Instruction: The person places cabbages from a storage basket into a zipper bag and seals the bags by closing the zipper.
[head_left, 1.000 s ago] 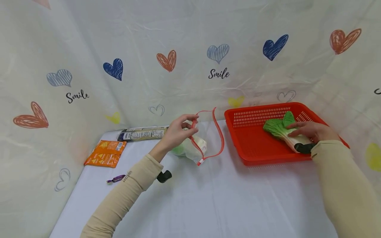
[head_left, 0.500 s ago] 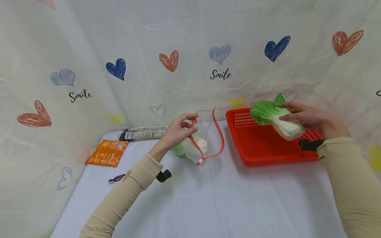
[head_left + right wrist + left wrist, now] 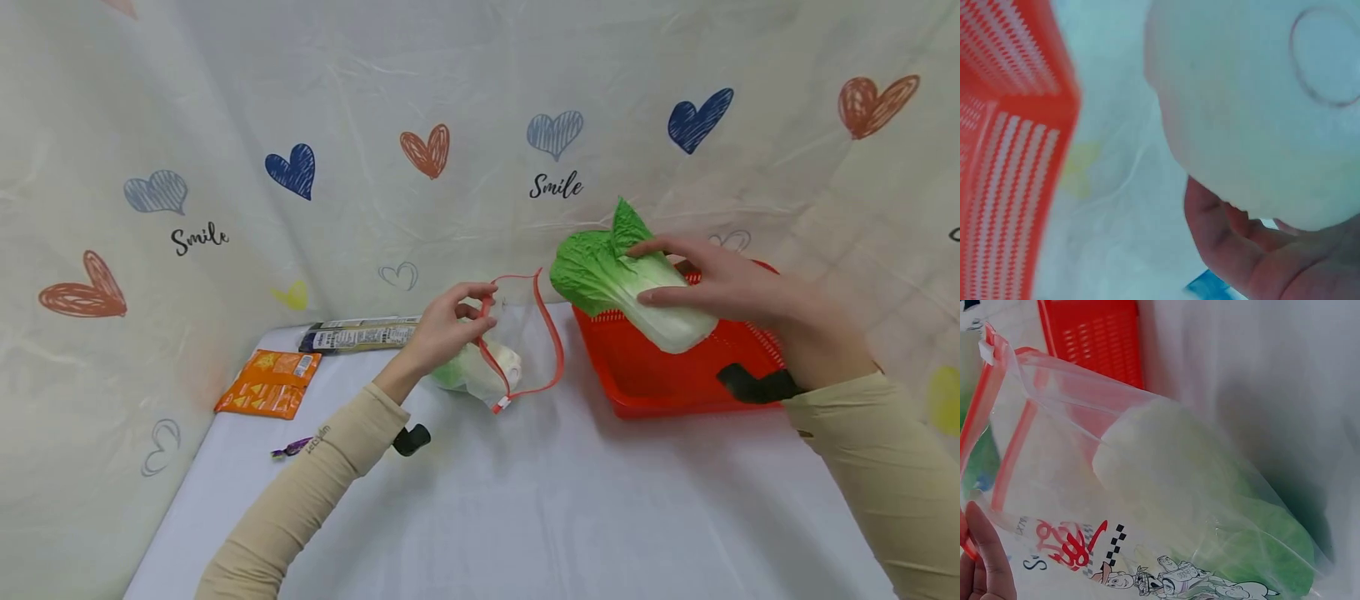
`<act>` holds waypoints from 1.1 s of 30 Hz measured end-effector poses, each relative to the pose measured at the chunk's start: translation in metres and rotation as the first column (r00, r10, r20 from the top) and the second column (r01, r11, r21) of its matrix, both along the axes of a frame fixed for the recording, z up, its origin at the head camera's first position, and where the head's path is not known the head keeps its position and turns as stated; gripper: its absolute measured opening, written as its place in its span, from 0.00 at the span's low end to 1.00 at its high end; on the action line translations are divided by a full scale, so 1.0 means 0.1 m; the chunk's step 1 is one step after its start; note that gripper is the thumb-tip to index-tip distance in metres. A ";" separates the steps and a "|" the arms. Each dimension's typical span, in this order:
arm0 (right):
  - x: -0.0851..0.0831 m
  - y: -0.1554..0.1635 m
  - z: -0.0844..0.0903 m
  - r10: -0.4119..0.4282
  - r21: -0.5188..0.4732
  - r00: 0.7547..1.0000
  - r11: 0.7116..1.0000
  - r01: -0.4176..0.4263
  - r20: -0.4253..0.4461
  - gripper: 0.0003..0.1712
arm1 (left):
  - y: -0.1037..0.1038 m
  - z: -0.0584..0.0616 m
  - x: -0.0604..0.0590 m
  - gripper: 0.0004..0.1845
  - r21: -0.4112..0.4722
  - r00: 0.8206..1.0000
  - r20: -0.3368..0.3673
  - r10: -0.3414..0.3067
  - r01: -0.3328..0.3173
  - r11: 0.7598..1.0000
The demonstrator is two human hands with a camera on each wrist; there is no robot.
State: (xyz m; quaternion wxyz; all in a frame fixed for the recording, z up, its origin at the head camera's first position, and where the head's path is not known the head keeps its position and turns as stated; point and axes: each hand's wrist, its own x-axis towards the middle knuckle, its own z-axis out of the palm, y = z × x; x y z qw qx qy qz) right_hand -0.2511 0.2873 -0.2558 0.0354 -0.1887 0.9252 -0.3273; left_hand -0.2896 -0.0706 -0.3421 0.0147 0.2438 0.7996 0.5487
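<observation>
My left hand [image 3: 450, 325] pinches the red zip edge of a clear slider zip bag [image 3: 1054, 469], whose mouth gapes toward the right. Inside the bag lies a pale green and white Chinese cabbage [image 3: 1260, 550], resting low on the table side. My right hand [image 3: 738, 287] holds another Chinese cabbage [image 3: 660, 304] from above, thumb and fingers on its white stalk. Its green leaves point left, just beside the bag's mouth. The right wrist view shows the round stalk end of this held cabbage [image 3: 1241, 112] over the fingers.
A red plastic basket [image 3: 675, 410] stands below the right hand. At the left lie an orange snack packet [image 3: 266, 383], a long dark packet with a label [image 3: 360, 336] and a small purple-wrapped sweet [image 3: 291, 448]. A heart-printed sheet [image 3: 480, 192] hangs behind the table.
My right hand has lifted the Chinese cabbage out of the red basket and carried it left toward the bag's mouth. The left hand has kept its hold on the bag, nearly still.
</observation>
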 end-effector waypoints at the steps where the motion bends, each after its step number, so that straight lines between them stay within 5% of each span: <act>1: 0.04 -0.06 0.02 0.012 -0.002 0.999 1.000 -0.012 -0.044 0.33 | 0.00 0.01 0.00 0.24 -0.001 1.000 0.001 0.004 -0.004 1.000; 8: 0.22 -0.41 -0.02 0.122 -0.046 0.959 0.989 -0.138 -0.256 0.30 | -0.02 0.06 -0.01 0.24 0.009 1.000 0.008 0.006 -0.006 1.000; 17: 0.22 -0.70 -0.36 0.162 0.075 0.903 0.987 -0.144 -0.398 0.29 | -0.03 0.07 -0.01 0.25 0.045 0.999 0.035 -0.010 0.009 0.999; 23: 0.24 -0.90 -0.54 0.268 0.183 0.843 0.961 -0.205 -0.465 0.27 | -0.03 0.10 0.00 0.25 0.035 1.000 -0.018 0.009 -0.009 0.999; 26: 0.24 -0.99 -0.60 0.303 0.242 0.851 0.946 -0.215 -0.429 0.25 | -0.03 0.11 -0.01 0.24 0.022 0.998 -0.054 0.026 -0.025 0.999; 33: 0.10 -1.13 -0.65 0.260 0.359 0.923 0.921 -0.149 -0.285 0.23 | -0.03 0.11 0.00 0.21 -0.037 0.989 -0.148 0.002 -0.007 0.999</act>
